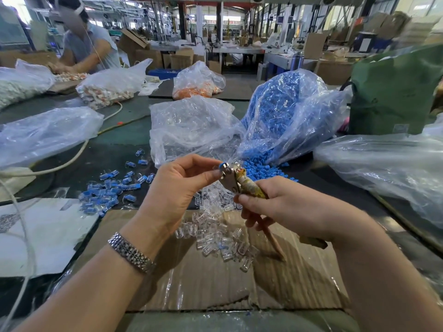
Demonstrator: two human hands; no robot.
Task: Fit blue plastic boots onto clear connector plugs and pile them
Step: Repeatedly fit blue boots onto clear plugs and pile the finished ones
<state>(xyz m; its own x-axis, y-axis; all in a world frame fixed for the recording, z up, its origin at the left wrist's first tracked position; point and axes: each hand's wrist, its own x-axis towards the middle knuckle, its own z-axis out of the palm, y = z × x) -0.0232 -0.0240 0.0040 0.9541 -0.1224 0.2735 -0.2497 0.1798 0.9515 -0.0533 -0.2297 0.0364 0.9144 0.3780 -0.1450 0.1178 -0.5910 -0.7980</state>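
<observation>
The left hand (178, 182) is pinching a blue boot (218, 166) against the pliers (231, 179), whose handles the right hand (282, 207) is gripping above the cardboard (191, 283).

Head view, looking down, close over hands (239, 200)

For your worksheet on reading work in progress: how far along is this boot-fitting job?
Done: a small pile of finished blue-booted plugs lies left of the cardboard. In hand: the left hand pinches a blue boot at the tip of the pliers-like tool gripped by the right hand. Left: loose clear plugs and a large bag of blue boots.
</observation>
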